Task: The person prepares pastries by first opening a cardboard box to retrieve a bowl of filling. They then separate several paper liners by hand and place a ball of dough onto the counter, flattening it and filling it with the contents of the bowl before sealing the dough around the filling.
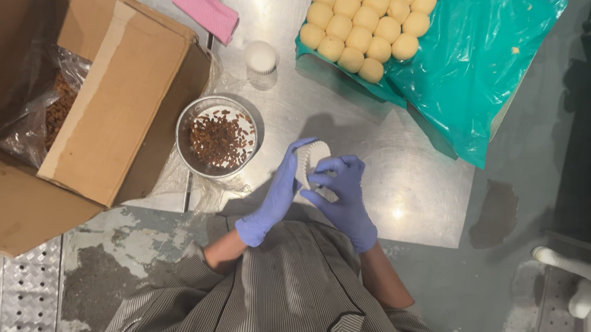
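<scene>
Both gloved hands grip a stack of white paper cups [311, 161], the left hand [276, 195] cradling it while the right hand [343, 193] pinches one loose, near the bowl of raisins [218, 137]; separating it calls for a light peel.

Both gloved hands, left hand [274, 197] and right hand [343, 195], hold white paper cups [311, 161] beside a steel bowl [216, 137] of raisins.

left hand [273, 199] – lilac glove | right hand [345, 193] – same | striped grey garment [287, 295]

Open brown cardboard box [73, 104] at left on steel table, flaps spread; inside, clear plastic bag [39, 113] holding brown dried pieces.
</scene>
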